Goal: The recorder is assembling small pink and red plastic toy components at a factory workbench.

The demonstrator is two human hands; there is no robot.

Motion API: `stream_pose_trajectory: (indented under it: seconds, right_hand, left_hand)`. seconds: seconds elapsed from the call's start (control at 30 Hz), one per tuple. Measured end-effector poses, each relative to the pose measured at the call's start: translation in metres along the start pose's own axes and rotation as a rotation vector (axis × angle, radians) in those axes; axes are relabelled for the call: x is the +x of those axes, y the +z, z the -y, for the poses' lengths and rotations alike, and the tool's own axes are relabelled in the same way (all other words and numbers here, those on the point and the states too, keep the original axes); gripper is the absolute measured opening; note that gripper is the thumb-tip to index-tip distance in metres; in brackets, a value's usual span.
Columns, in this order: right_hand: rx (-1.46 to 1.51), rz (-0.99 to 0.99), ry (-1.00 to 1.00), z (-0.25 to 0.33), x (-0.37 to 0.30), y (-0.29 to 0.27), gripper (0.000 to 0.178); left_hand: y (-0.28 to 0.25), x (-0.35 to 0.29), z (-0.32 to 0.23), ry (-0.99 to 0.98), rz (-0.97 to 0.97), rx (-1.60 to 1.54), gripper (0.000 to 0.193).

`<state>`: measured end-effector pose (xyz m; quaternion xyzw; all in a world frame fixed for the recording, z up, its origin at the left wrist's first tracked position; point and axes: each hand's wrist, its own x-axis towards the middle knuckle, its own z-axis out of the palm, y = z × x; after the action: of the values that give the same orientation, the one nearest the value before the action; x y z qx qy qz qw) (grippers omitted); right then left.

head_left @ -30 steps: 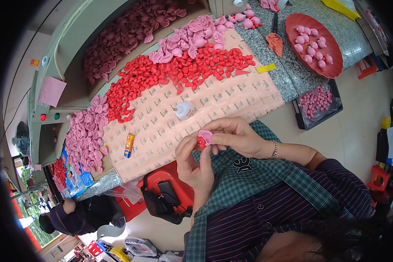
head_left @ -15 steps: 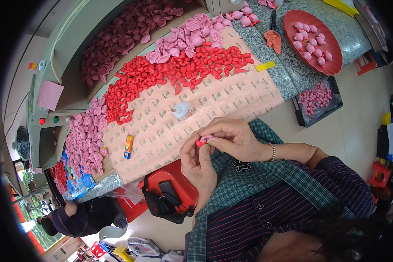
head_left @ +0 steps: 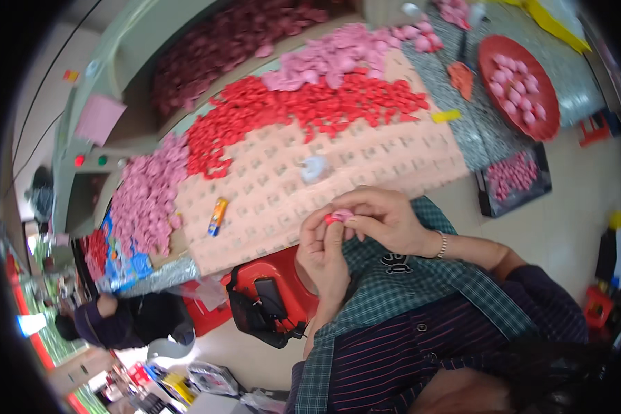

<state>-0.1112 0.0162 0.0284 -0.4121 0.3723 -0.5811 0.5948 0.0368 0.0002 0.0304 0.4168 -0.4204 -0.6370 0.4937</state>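
Above my lap, just off the table's front edge, both hands meet fingertip to fingertip. My left hand (head_left: 324, 245) pinches a small glossy red piece (head_left: 332, 219) between thumb and fingers. Against it lies a soft-looking pink piece (head_left: 343, 215), pinched by my right hand (head_left: 383, 219). The two pieces touch; fingers cover part of each. Nearest to the hands on the table is a small white squeeze bottle (head_left: 313, 168) with a thin tip. A heap of similar red pieces (head_left: 255, 114) spreads behind it, with pink pieces (head_left: 334, 55) beyond and more pink pieces (head_left: 145, 193) at the left.
An orange-and-blue tube (head_left: 218, 217) lies on the patterned pink table cover (head_left: 255, 228). At the right are a red dish (head_left: 550, 114) of pink round parts and a black tray (head_left: 493, 207). A red stool (head_left: 283, 276) holds a black bag. A person (head_left: 124, 321) is at lower left.
The whole view has shifted and blurred, so the table and hands appear further right. Both hands keep their pinch on the red and pink pieces.
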Motion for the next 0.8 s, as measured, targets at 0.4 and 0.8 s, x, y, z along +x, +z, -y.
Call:
stream_pose_trajectory:
  seconds: [0.4, 0.8]
  right_hand:
    - [0.185, 0.15, -0.014, -0.009, -0.003, -0.027, 0.035]
    - [0.194, 0.286, 0.017, 0.0, 0.021, -0.031, 0.049]
  left_hand:
    - [0.01, -0.006, 0.0, -0.069, 0.122, -0.315, 0.023]
    - [0.001, 0.005, 0.002, -0.046, 0.068, -0.252, 0.024]
